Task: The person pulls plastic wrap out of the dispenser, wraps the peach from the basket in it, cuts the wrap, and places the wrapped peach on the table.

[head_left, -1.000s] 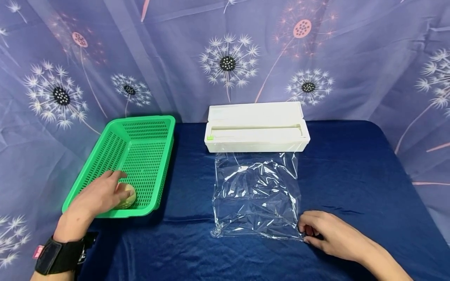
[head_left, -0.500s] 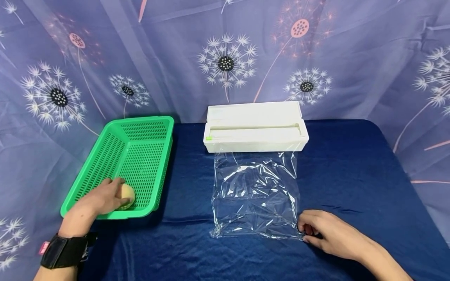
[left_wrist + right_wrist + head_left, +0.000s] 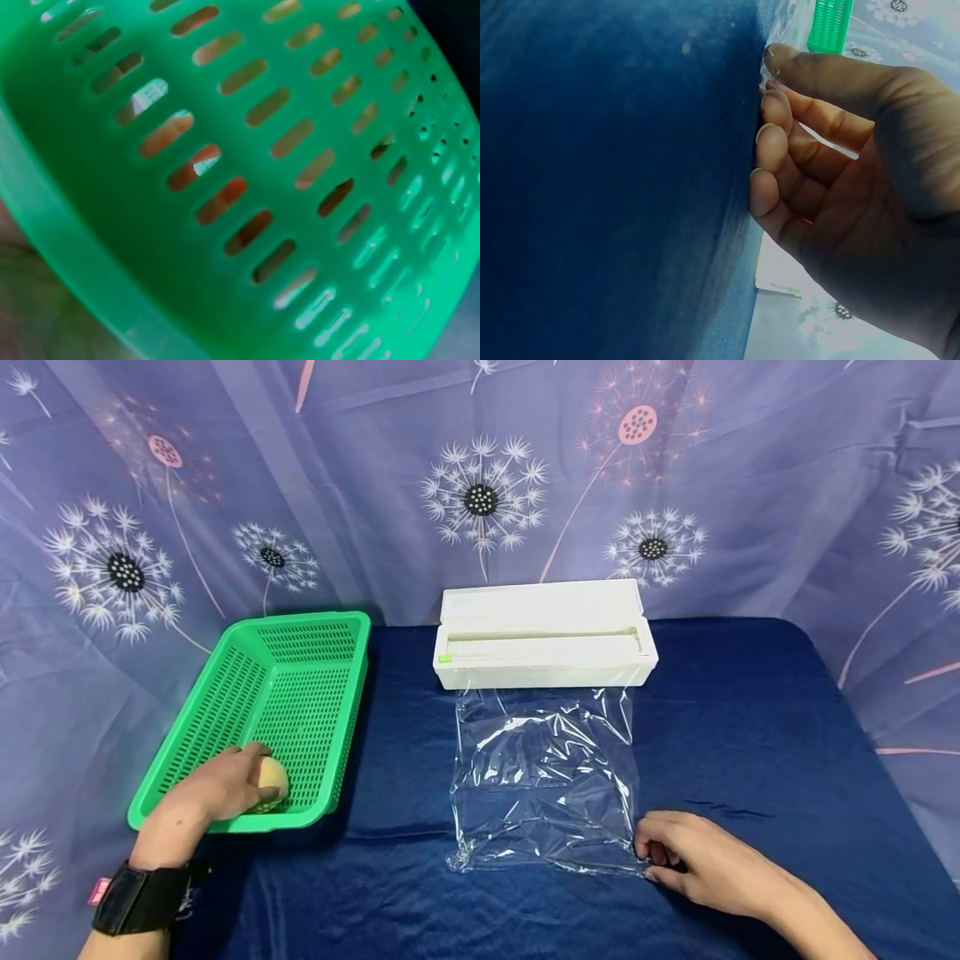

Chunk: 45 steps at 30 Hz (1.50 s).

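My left hand point(image 3: 225, 787) reaches into the near end of a green slotted basket point(image 3: 315, 635) and curls round a small yellowish round fruit point(image 3: 273, 775). The left wrist view is filled by the basket wall point(image 3: 247, 187). A sheet of clear cling film point(image 3: 543, 777) lies pulled out from a white dispenser box point(image 3: 543, 643) onto the blue cloth. My right hand point(image 3: 678, 856) pinches the film's near right corner against the cloth; its curled fingers point(image 3: 776, 142) and the film corner point(image 3: 769, 64) show in the right wrist view.
A blue cloth point(image 3: 750, 718) covers the table, whose right edge curves off at the far right. A dandelion-print curtain point(image 3: 480, 485) hangs behind. My left wrist wears a black strap point(image 3: 142, 897).
My left hand has closed more tightly round the fruit in the basket. The right hand and the film have stayed put.
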### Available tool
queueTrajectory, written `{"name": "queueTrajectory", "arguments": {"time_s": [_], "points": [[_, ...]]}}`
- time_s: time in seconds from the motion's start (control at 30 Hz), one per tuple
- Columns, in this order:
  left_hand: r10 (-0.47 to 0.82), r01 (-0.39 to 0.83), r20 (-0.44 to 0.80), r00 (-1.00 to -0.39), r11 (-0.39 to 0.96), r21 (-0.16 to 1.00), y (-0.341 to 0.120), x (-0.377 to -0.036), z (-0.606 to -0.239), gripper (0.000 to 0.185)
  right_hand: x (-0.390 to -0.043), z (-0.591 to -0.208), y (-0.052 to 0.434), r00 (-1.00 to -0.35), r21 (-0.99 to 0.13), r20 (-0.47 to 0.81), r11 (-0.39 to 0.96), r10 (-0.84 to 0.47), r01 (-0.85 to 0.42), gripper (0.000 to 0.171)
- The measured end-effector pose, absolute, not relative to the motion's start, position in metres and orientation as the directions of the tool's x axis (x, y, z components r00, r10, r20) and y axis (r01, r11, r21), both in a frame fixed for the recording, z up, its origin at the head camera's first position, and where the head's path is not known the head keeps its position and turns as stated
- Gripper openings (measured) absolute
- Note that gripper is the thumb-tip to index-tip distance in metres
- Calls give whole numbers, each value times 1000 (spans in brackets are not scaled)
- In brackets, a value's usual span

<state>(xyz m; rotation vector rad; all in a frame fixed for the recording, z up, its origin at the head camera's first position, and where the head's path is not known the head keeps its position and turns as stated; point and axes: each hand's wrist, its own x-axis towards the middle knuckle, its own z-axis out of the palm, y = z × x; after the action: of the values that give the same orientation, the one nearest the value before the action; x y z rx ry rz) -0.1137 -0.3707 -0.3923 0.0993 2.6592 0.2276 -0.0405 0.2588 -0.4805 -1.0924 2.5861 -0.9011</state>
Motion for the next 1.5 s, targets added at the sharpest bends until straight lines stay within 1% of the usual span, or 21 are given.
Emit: {"name": "queueTrajectory", "arguments": {"time_s": [0.3,0.5,0.6,0.73,0.93,1.13,1.27,1.5], "points": [[106,31,-445,-889,984,173,-371,-112,-392,72,-41,-480,258,-706,-613,50,536,-706,-580,34],[121,61,-405,-906,986,157,-369,-114,-387,72,-41,-480,259,-709,-621,41,538,-704,-570,33],[140,91,-368,-919,985,148,-369,-115,-382,73,-41,-480,260,-711,-621,39,540,-702,-568,33],[151,103,-312,-938,981,164,-368,-114,-374,76,-41,-480,260,-712,-613,41,545,-701,-572,35],[171,133,-179,-969,970,205,-362,-111,-366,79,-41,-480,260,-712,-613,39,546,-701,-571,35],[219,192,-80,-972,946,260,-348,-105,-357,81,-42,-479,259,-713,-613,44,545,-700,-572,37],[233,221,-18,-972,942,251,-334,-98,-348,80,-41,-480,260,-714,-618,42,544,-698,-568,36],[244,249,51,-968,939,238,-307,-86,-333,81,-40,-480,259,-713,-628,41,538,-700,-563,34]]}}
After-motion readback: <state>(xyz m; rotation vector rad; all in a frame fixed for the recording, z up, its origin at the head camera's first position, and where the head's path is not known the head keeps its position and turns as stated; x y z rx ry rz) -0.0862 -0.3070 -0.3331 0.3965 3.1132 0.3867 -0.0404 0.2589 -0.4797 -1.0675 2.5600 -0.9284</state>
